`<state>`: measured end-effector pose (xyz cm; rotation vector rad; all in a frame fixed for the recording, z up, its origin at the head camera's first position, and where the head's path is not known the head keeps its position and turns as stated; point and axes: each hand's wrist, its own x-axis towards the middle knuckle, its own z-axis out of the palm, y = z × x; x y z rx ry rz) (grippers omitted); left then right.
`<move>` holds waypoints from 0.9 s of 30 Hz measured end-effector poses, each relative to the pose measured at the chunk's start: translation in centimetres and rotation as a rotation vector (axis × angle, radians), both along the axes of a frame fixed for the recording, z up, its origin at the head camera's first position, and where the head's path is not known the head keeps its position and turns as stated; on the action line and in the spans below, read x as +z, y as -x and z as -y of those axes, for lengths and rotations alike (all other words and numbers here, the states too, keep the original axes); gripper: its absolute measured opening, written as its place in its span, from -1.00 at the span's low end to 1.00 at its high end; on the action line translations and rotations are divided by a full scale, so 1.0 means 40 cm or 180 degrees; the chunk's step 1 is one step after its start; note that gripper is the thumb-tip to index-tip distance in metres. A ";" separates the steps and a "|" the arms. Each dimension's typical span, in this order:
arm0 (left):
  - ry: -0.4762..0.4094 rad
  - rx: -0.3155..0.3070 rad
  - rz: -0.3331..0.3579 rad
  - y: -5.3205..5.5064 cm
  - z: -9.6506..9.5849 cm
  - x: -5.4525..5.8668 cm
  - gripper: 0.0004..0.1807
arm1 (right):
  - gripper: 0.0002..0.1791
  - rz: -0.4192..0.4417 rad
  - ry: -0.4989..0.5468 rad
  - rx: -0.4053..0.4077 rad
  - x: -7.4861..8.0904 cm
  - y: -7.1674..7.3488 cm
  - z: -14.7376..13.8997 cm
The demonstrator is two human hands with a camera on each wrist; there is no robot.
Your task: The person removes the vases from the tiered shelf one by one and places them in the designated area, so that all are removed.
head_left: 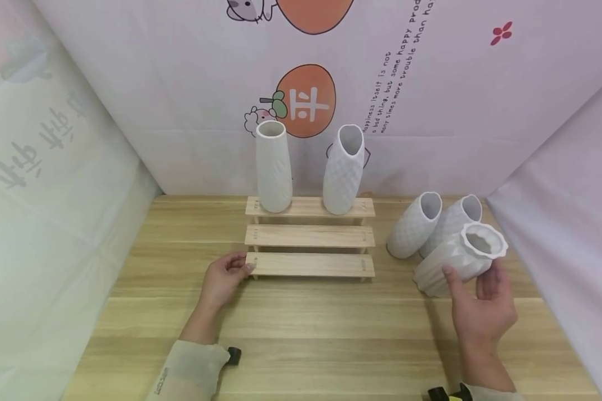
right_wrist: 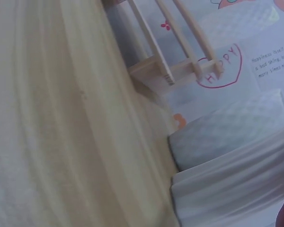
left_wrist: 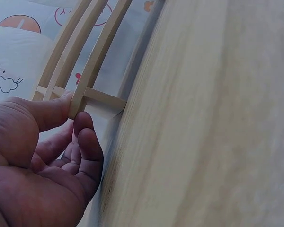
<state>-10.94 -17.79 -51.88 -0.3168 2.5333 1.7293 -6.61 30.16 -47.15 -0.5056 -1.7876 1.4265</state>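
Observation:
A three-step wooden display stand (head_left: 311,264) stands at the middle of the table. My left hand (head_left: 224,281) pinches the left end of its lowest step; the left wrist view shows thumb and fingers around the board end (left_wrist: 79,101). At the right, my right hand (head_left: 484,317) grips a white ribbed vase (head_left: 443,270) with a scalloped rim, thumb on the near side and fingers curled behind. The vase leans to the right. In the right wrist view the ribbed vase (right_wrist: 227,184) fills the lower right, and only a bit of the hand shows.
On the top step stand a tall white vase (head_left: 274,172) and a white diamond-textured vase (head_left: 342,175). Two more textured vases, a left one (head_left: 412,228) and a right one (head_left: 447,223), stand just behind the held vase. A printed cloth (head_left: 180,111) hangs behind the table (head_left: 331,334).

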 end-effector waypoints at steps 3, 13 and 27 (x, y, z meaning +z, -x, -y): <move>0.0014 -0.0010 -0.0007 -0.002 0.001 -0.001 -0.56 | -0.13 -0.0171 0.0025 0.0015 0.023 0.000 0.008; -0.0002 0.0017 0.0024 -0.004 0.000 0.002 -0.56 | -0.22 -0.0695 -0.0032 0.0049 0.117 -0.017 0.054; -0.0039 0.0002 -0.0001 -0.003 0.000 0.000 -0.57 | -0.23 -0.1568 0.0389 0.0062 0.143 -0.031 0.087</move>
